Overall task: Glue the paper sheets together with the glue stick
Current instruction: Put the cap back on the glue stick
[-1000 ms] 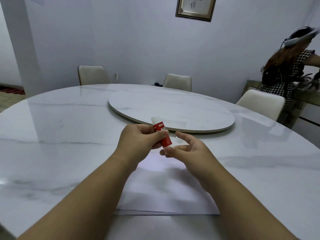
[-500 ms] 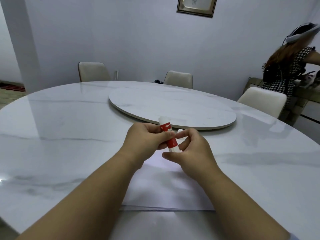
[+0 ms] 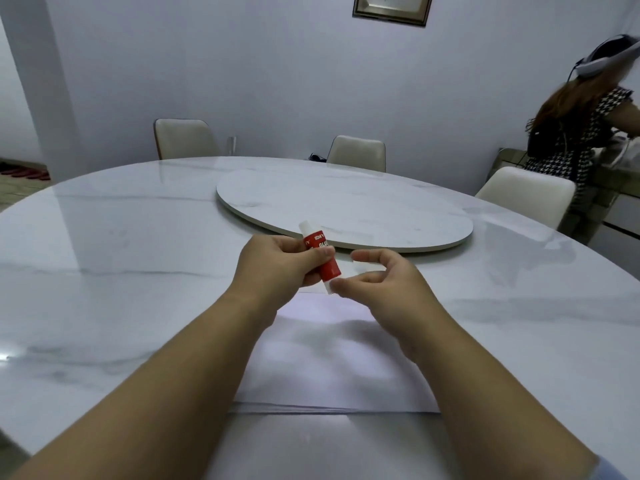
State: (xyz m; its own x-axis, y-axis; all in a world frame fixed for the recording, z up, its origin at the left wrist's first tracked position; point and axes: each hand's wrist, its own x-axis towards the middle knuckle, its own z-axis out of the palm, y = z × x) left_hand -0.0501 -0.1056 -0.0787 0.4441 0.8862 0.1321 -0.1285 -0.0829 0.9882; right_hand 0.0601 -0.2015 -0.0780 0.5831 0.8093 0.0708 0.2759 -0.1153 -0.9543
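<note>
A red glue stick (image 3: pixel 321 252) with white ends is held tilted above the table, gripped around its middle by my left hand (image 3: pixel 277 268). My right hand (image 3: pixel 384 289) is just to its right with fingers loosely curled. Its index fingertip is at the stick's white lower end, and its thumb is held apart from the stick. A stack of white paper sheets (image 3: pixel 339 365) lies flat on the marble table (image 3: pixel 104 289), below both hands and partly covered by my forearms.
A round marble turntable (image 3: pixel 346 206) sits in the table's middle, just beyond my hands. Pale chairs (image 3: pixel 183 138) stand around the far edge. A person (image 3: pixel 581 133) stands at the right by a sideboard.
Half a second ago my right thumb and fingers were closed on the stick's lower end; now the thumb has come away and the hand has loosened. My left hand keeps its hold.
</note>
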